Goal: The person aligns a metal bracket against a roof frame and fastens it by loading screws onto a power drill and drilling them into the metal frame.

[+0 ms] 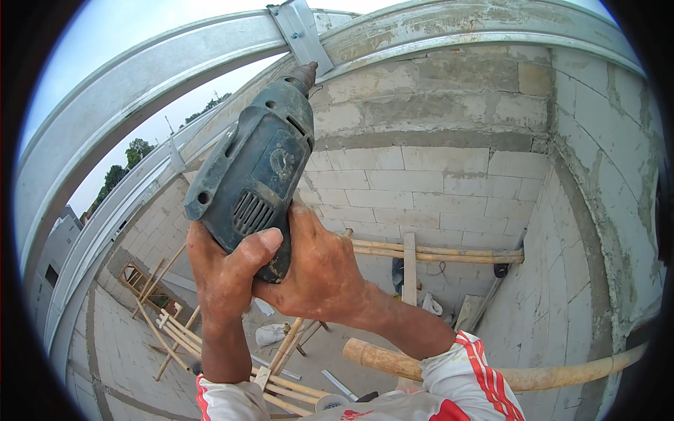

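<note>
A dark green-grey power drill [267, 161] is raised in front of me, its chuck pointing up and away, close beside a galvanised metal bracket [302, 38] with small bolts on the roof beam. I cannot tell whether the tip touches the metal. My left hand [221, 281] grips the lower left of the drill, thumb across its housing. My right hand [316, 270] is wrapped round the drill's lower right, hiding part of the handle.
Metal beams [126, 70] arch overhead. A block wall [435, 182] rises ahead, another at right. A bamboo pole [547, 372] crosses below my right arm. Bamboo scaffolding [182, 337], planks and white sacks [270, 333] lie far below, at floor level.
</note>
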`<state>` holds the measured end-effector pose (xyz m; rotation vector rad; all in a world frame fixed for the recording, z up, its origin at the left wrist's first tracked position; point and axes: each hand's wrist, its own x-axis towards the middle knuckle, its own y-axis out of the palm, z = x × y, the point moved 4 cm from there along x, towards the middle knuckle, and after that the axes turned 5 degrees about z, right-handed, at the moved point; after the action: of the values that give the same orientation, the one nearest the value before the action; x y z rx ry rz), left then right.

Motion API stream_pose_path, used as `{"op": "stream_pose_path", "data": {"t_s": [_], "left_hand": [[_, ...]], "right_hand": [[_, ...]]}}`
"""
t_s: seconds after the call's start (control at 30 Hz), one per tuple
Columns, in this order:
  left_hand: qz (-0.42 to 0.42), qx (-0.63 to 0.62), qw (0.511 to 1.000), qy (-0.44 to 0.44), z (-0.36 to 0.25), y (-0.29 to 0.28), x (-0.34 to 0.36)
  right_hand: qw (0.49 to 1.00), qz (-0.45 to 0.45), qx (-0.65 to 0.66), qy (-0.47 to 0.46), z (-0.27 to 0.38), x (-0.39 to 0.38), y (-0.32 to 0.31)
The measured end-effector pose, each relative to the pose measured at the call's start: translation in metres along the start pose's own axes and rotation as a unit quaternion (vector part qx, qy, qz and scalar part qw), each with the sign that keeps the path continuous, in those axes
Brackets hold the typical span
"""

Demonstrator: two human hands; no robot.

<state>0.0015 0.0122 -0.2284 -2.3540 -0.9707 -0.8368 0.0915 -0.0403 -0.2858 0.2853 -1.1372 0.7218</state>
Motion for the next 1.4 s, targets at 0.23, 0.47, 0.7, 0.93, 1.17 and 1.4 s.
{"op": "stream_pose_path", "data": {"t_s": [0.23, 0.47, 0.7, 0.93, 1.17, 1.4], "left_hand": [[-0.014, 0.029, 0.999, 0.001, -0.019, -0.006, 0.016], [-0.014, 0.053, 0.998, 0.007, -0.029, -0.013, 0.026], [-0.01, 0.078, 0.997, 0.013, -0.028, -0.022, 0.037], [-0.013, 0.092, 0.996, 0.012, -0.028, -0.028, 0.043], [-0.009, 0.073, 0.997, -0.004, -0.028, -0.033, 0.048], [-0.021, 0.052, 0.998, -0.011, -0.029, -0.047, 0.054]], "right_hand": [[1.0, 0.023, -0.013, -0.003, 0.01, 0.024, -0.003], [0.998, 0.037, 0.008, 0.055, 0.019, 0.036, -0.002], [0.995, 0.061, 0.015, 0.081, 0.021, 0.048, 0.002], [0.996, 0.038, 0.008, 0.081, 0.021, 0.051, 0.006], [0.994, 0.059, 0.019, 0.095, 0.02, 0.056, 0.012], [0.994, 0.044, 0.031, 0.091, 0.023, 0.062, 0.02]]}}
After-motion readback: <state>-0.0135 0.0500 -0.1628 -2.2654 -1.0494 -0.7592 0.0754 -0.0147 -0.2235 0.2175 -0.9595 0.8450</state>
